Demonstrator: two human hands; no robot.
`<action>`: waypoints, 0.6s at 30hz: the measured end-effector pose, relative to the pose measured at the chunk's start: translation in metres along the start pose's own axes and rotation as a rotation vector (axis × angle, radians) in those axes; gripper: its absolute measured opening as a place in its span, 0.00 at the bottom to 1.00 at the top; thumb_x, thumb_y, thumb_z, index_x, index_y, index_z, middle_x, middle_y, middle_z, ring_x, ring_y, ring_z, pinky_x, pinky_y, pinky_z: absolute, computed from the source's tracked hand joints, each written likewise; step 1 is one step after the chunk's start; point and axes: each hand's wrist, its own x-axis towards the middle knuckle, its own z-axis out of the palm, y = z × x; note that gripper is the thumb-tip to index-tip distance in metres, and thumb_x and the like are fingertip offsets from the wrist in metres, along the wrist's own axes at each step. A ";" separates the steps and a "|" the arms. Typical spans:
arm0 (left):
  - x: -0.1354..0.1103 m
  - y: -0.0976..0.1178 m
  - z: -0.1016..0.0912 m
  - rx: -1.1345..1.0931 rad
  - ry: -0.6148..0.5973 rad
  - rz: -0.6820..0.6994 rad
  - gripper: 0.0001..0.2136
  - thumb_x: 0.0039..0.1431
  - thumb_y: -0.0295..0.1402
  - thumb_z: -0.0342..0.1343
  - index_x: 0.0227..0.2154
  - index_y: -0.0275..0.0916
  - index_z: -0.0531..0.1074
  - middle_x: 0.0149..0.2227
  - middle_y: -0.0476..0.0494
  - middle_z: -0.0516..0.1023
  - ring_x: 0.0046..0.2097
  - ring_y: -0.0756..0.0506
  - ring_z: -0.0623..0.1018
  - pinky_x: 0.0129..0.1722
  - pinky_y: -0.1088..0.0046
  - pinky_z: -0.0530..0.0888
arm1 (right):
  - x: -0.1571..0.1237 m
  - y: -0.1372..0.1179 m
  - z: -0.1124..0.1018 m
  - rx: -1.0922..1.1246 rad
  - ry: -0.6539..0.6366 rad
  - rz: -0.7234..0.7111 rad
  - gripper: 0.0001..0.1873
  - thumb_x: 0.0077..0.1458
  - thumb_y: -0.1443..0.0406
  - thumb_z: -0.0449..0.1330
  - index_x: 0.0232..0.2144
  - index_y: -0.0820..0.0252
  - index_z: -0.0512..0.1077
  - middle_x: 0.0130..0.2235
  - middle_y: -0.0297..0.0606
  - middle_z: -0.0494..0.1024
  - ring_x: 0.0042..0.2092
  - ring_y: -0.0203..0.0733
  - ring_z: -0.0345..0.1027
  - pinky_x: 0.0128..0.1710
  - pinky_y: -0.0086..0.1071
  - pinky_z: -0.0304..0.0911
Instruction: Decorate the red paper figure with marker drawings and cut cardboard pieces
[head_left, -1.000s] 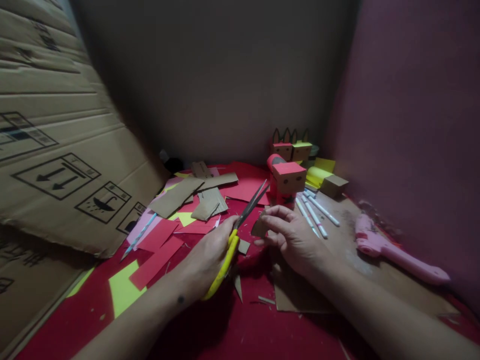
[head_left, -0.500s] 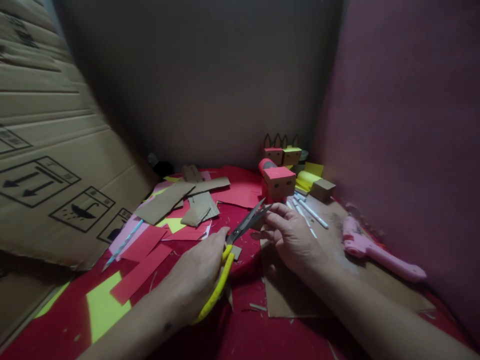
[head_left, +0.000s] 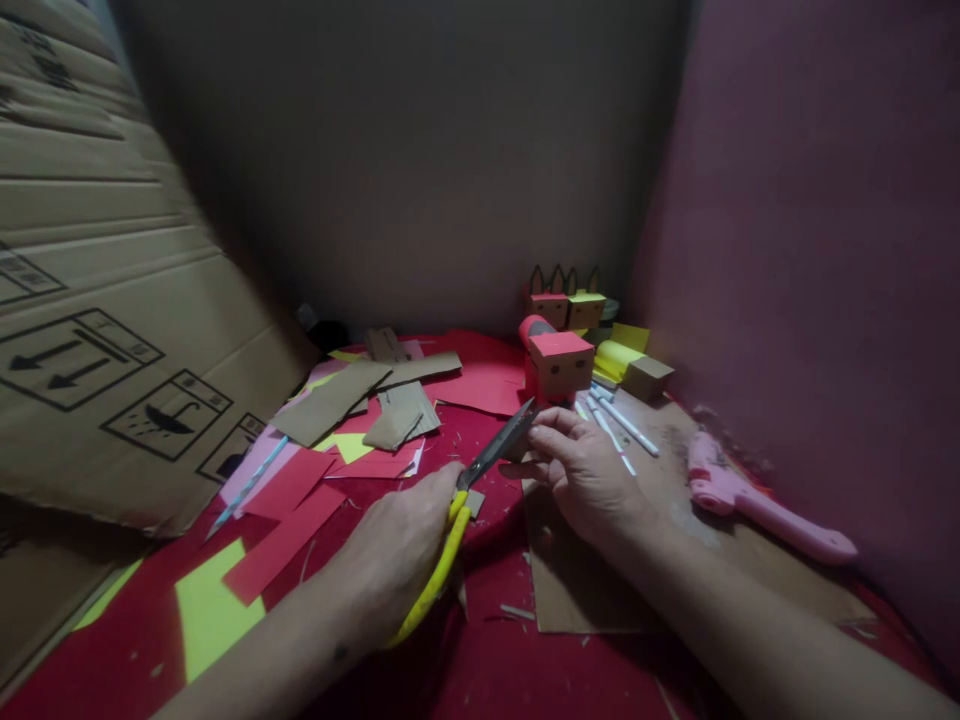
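My left hand [head_left: 409, 535] is wrapped round the yellow handles of a pair of scissors [head_left: 442, 570]. Their dark blades point up and away, closed together, with the tips beside my right fingers. My right hand [head_left: 581, 465] is pinched round a small, dim piece of cardboard [head_left: 516, 452], mostly hidden by the fingers and shadow. Just beyond the blades stands a small cardboard box figure [head_left: 561, 368] with a red top and two dark eye spots. Under my right hand lies a flat cardboard sheet [head_left: 585, 600].
Cardboard scraps [head_left: 330, 405], red paper strips [head_left: 289, 545] and yellow paper [head_left: 217, 615] cover the left side. A pink glue gun [head_left: 765, 510] lies right, near white pens [head_left: 626, 420]. Two eared box figures [head_left: 566, 308] stand at the back. A large carton [head_left: 135, 300] leans at left.
The scissor blades have closed from slightly apart to together. My right hand stays in nearly the same place. The whole view has shifted very slightly.
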 end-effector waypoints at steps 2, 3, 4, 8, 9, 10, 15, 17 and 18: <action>0.000 0.000 0.000 0.141 -0.058 -0.020 0.04 0.59 0.35 0.51 0.33 0.43 0.68 0.25 0.48 0.72 0.22 0.47 0.68 0.22 0.73 0.51 | 0.000 0.000 0.000 -0.001 -0.001 0.004 0.10 0.40 0.65 0.70 0.23 0.60 0.71 0.26 0.32 0.76 0.28 0.39 0.74 0.29 0.36 0.74; 0.000 0.000 -0.001 0.197 -0.086 -0.024 0.04 0.60 0.35 0.50 0.34 0.42 0.67 0.25 0.48 0.73 0.23 0.47 0.69 0.22 0.73 0.51 | 0.000 0.000 0.000 0.003 0.000 0.004 0.10 0.40 0.66 0.70 0.22 0.60 0.71 0.25 0.32 0.77 0.28 0.38 0.74 0.28 0.34 0.74; 0.000 0.001 -0.001 0.220 -0.095 -0.018 0.04 0.60 0.35 0.50 0.34 0.42 0.67 0.26 0.48 0.73 0.23 0.47 0.69 0.23 0.73 0.51 | 0.000 -0.001 0.000 0.008 0.003 0.005 0.10 0.39 0.66 0.70 0.22 0.60 0.72 0.25 0.32 0.77 0.27 0.37 0.73 0.27 0.33 0.73; 0.000 -0.001 -0.004 0.262 -0.118 0.021 0.05 0.61 0.36 0.49 0.35 0.41 0.66 0.27 0.47 0.73 0.25 0.47 0.69 0.23 0.73 0.52 | 0.000 -0.002 0.001 0.012 0.003 0.019 0.10 0.38 0.66 0.71 0.21 0.61 0.72 0.25 0.33 0.78 0.26 0.36 0.73 0.25 0.30 0.72; 0.000 -0.001 -0.004 0.287 -0.126 0.022 0.05 0.61 0.35 0.49 0.35 0.41 0.65 0.27 0.47 0.73 0.25 0.47 0.69 0.23 0.72 0.52 | 0.000 -0.002 0.001 0.009 0.002 0.022 0.10 0.38 0.66 0.71 0.21 0.61 0.72 0.25 0.33 0.78 0.26 0.36 0.73 0.24 0.30 0.72; 0.000 -0.002 -0.005 0.321 -0.135 0.022 0.04 0.61 0.35 0.48 0.35 0.41 0.64 0.27 0.47 0.73 0.25 0.47 0.69 0.24 0.72 0.52 | 0.000 -0.003 0.001 0.008 0.001 0.024 0.10 0.38 0.66 0.71 0.21 0.61 0.72 0.25 0.33 0.78 0.25 0.36 0.73 0.24 0.30 0.72; 0.000 -0.004 -0.005 0.452 -0.170 0.026 0.03 0.59 0.34 0.47 0.35 0.41 0.62 0.28 0.47 0.71 0.26 0.47 0.67 0.25 0.72 0.56 | 0.000 -0.002 -0.001 -0.007 -0.012 0.025 0.10 0.40 0.66 0.70 0.22 0.61 0.72 0.26 0.34 0.78 0.26 0.37 0.73 0.26 0.32 0.73; 0.001 -0.004 -0.006 0.456 -0.179 0.015 0.04 0.58 0.33 0.47 0.35 0.41 0.62 0.28 0.47 0.71 0.26 0.48 0.68 0.25 0.72 0.56 | 0.001 -0.001 -0.002 -0.015 -0.017 0.029 0.10 0.41 0.66 0.71 0.22 0.61 0.72 0.27 0.34 0.78 0.27 0.37 0.74 0.27 0.32 0.73; 0.001 -0.003 -0.007 0.463 -0.189 0.004 0.04 0.58 0.33 0.48 0.35 0.40 0.62 0.28 0.47 0.71 0.26 0.48 0.68 0.25 0.73 0.56 | 0.001 -0.001 -0.002 -0.017 -0.019 0.031 0.10 0.40 0.66 0.71 0.23 0.61 0.72 0.26 0.34 0.78 0.27 0.37 0.74 0.27 0.33 0.73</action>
